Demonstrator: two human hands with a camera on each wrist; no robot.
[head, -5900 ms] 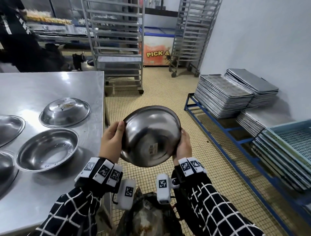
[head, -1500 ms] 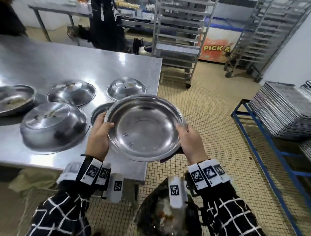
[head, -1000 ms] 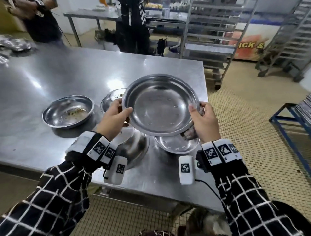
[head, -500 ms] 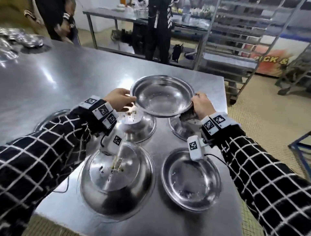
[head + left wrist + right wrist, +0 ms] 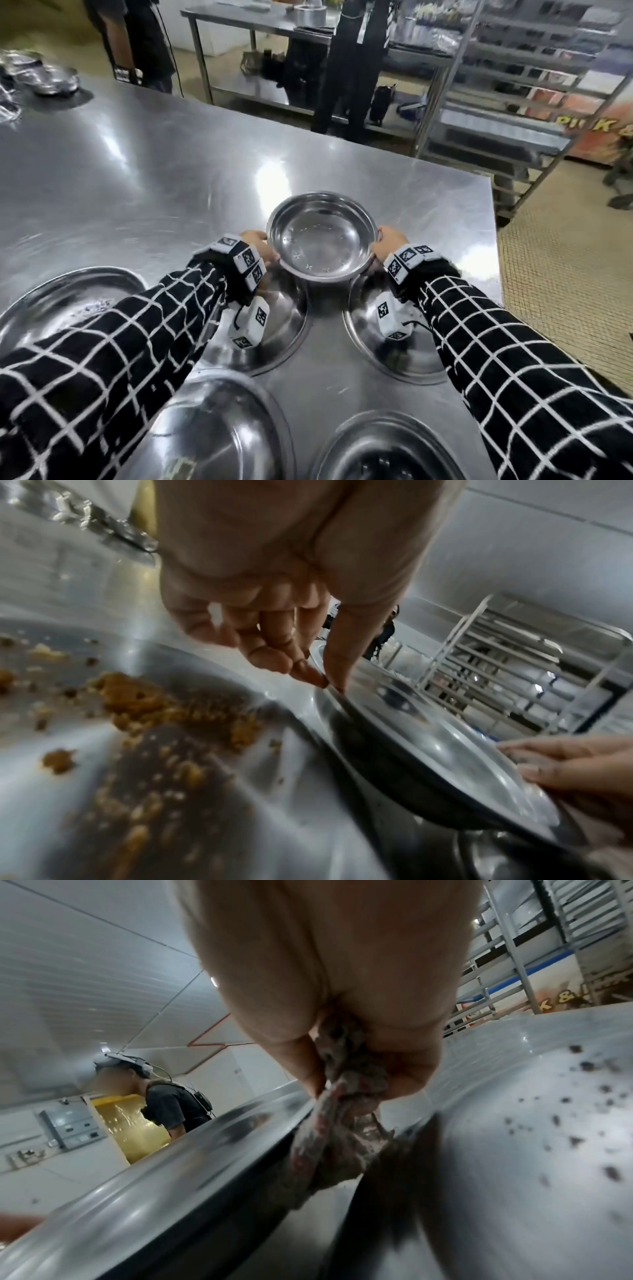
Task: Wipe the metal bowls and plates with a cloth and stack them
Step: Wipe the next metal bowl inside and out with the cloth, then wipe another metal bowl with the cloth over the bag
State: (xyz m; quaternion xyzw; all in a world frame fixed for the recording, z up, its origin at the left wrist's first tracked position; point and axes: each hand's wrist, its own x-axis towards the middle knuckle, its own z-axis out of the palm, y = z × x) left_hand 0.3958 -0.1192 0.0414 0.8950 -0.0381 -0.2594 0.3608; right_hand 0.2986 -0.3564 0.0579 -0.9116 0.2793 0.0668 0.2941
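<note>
A clean, upright metal bowl point(image 5: 322, 240) is held low over the steel table point(image 5: 137, 171), past two nearer bowls. My left hand point(image 5: 260, 246) pinches its left rim between thumb and fingertips point(image 5: 308, 673). My right hand point(image 5: 387, 240) grips the right rim, with a crumpled grey-pink cloth point(image 5: 342, 1123) bunched in its fingers against the bowl point(image 5: 171, 1177). The left wrist view shows the bowl point(image 5: 428, 750) tilted, with the right hand point(image 5: 565, 767) on its far edge. I cannot tell whether the bowl touches the table.
An upturned bowl point(image 5: 274, 325) lies under my left wrist, its base point(image 5: 137, 723) smeared with food scraps. An open bowl point(image 5: 394, 349) sits under my right wrist. More bowls point(image 5: 212, 428) point(image 5: 387, 452) are nearer, a plate point(image 5: 68, 301) at left. Two people point(image 5: 349, 68) stand beyond the table.
Both hands have carried the bowl from beside the table over it, then farther away and lower, past the other bowls. The grip on both rims is unchanged.
</note>
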